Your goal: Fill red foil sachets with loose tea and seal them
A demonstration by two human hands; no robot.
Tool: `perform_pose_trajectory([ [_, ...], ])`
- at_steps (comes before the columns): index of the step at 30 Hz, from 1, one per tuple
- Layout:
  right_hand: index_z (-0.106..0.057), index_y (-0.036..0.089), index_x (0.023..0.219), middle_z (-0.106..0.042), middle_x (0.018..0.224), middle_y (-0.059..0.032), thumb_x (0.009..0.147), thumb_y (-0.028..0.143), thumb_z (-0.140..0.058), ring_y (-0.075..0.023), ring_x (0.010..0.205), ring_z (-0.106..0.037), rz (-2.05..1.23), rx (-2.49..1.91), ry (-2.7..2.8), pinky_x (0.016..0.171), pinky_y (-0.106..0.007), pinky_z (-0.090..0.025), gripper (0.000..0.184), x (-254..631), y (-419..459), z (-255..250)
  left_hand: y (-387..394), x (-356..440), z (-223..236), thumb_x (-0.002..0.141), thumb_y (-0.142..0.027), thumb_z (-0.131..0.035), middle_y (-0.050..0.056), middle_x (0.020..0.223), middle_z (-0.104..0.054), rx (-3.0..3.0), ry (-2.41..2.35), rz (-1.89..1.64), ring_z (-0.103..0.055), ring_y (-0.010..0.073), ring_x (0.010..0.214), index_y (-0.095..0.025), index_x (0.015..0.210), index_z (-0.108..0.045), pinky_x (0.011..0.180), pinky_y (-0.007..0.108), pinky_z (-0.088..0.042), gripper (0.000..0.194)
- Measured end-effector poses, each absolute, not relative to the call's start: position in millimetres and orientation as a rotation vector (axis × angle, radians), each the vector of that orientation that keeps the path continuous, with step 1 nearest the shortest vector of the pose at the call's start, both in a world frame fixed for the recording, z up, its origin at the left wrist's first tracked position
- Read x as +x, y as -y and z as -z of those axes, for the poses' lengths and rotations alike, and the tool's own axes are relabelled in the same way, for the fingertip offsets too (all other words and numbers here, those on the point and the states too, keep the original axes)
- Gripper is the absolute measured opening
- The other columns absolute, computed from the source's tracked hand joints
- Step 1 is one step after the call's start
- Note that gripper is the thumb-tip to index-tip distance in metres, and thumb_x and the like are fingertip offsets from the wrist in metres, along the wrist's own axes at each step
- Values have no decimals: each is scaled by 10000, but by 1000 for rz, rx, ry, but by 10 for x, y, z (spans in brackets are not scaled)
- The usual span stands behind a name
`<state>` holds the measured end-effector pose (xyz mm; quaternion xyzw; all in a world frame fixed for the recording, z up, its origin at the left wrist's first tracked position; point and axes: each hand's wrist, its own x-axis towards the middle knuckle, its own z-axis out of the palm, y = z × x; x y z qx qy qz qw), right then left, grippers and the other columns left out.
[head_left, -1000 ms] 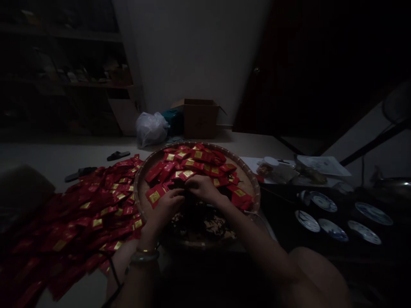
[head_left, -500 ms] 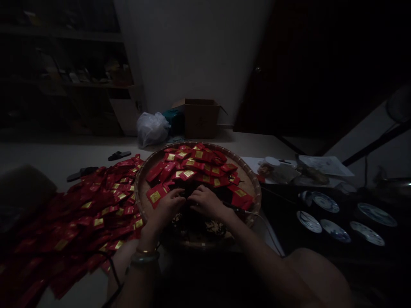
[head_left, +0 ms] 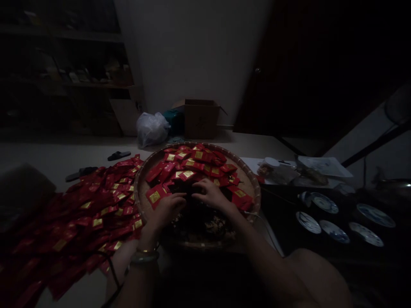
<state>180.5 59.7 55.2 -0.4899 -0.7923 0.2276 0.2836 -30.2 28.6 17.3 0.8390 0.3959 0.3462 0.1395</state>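
One left hand (head_left: 171, 207) and one right hand (head_left: 212, 196) curved half-curled over dark material (head_left: 196, 217), any pinch too dim to tell.

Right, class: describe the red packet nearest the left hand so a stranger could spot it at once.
Find the round woven basket in the middle. Inside its left side, beside the left hand, lies the red packet. Its gold label is the leftmost in the basket.

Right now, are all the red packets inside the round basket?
No, many red packets lie heaped on the floor, to the left of the round basket.
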Motion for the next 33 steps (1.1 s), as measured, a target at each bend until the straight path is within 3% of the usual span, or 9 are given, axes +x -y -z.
perform_pose_trajectory([
  [5,-733,241,890,-726,875,-29,733,197,-648,-182,826,-652,-605,-1596,2328,682,-237,-447,184,1538,-555,-628,-283,-283,-142,822,-145,-582,78,1085,-700,2480,-1120,-988,-685,163,858,-208,864,-705,752,272,-549,145],
  [11,-739,189,839,-735,815,-23,701,56,-563,-148,737,-657,-718,-1413,2202,665,-210,-456,260,1726,-614,-686,-295,-297,-163,801,-148,-604,76,1026,-716,2496,-1113,-992,-691,160,826,-204,851,-713,731,265,-555,132],
  [16,-727,188,828,-722,820,-24,728,85,-539,-158,725,-641,-583,-1235,1957,683,-253,-475,236,1949,-557,-701,-284,-290,-198,808,-151,-586,81,1019,-718,2452,-1120,-982,-696,169,834,-204,852,-716,732,286,-562,146],
  [20,-717,216,899,-706,877,-44,762,192,-639,-187,825,-592,-443,-1013,2432,723,-284,-461,160,1877,-379,-665,-270,-269,-187,800,-149,-595,82,1042,-710,2445,-1143,-1000,-690,173,849,-208,852,-713,753,293,-557,141],
  [24,-722,221,829,-684,867,-76,789,239,-654,-223,833,-545,-245,-1165,2750,606,-280,-433,80,1690,-335,-567,-260,-245,-200,806,-156,-589,88,1048,-705,2428,-1164,-977,-684,180,871,-198,826,-696,774,297,-548,116],
  [28,-716,203,737,-673,789,-90,841,159,-570,-220,779,-538,-150,-1242,2807,540,-272,-392,184,1580,-417,-503,-259,-243,-244,815,-138,-552,78,994,-710,2408,-1156,-978,-674,179,888,-187,813,-663,772,287,-539,121],
  [33,-707,208,892,-685,881,-65,861,210,-591,-195,831,-523,-62,-1054,2680,686,-288,-429,120,1695,-461,-551,-259,-263,-294,805,-138,-533,57,850,-704,2360,-1237,-1015,-660,170,788,-176,835,-629,711,279,-535,108],
])
